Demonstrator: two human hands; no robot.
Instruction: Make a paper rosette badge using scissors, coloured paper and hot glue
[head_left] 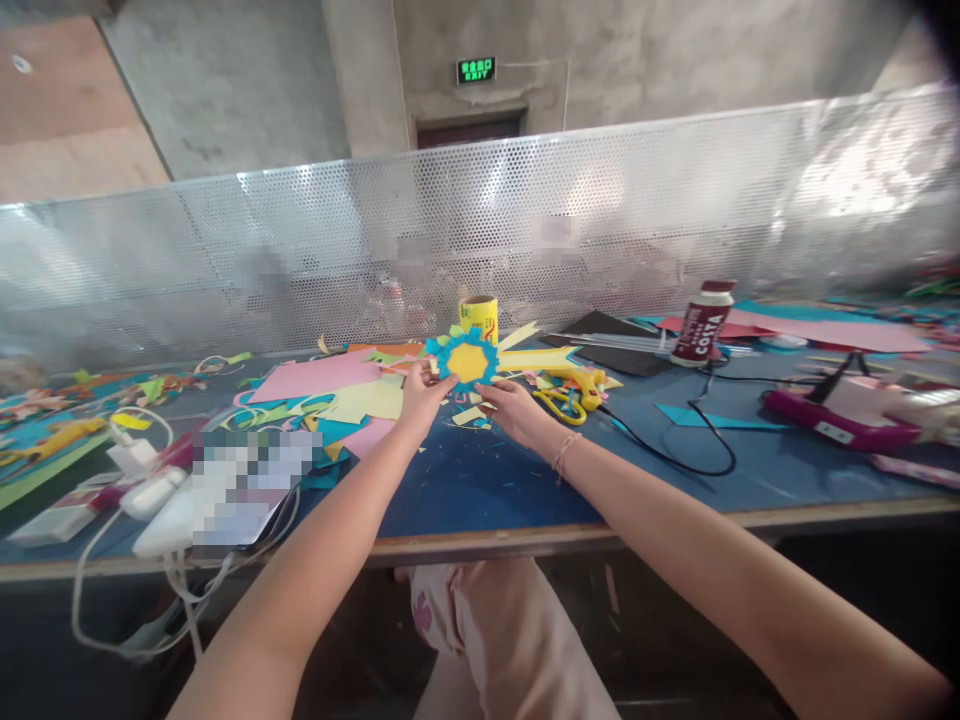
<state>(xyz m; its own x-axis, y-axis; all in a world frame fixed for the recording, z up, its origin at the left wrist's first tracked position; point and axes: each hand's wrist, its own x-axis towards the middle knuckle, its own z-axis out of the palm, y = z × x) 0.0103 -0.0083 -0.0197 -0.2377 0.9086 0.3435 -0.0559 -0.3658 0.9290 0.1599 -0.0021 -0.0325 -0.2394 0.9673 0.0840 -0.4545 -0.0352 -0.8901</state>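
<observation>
A paper flower (468, 362) with a yellow middle and a ring of blue petals is held up over the blue table. My left hand (426, 393) pinches its lower left edge, and my right hand (513, 405) grips its lower right edge. Behind the flower stands a yellow cardboard tube (480, 312), partly covered by it. Small paper scraps (469, 416) lie on the table below and between my hands. Just right of my right hand are yellow-handled scissors (562, 404) and a yellow glue gun (591, 386) with a black cord.
Pink sheets (319, 378) and pale green paper (365, 400) lie to the left. A white power strip (161, 510) with cables sits at the front left. Right are a Costa bottle (702, 325), black paper (607, 342) and a purple object (840, 415). A perforated metal screen (337, 240) stands behind the table.
</observation>
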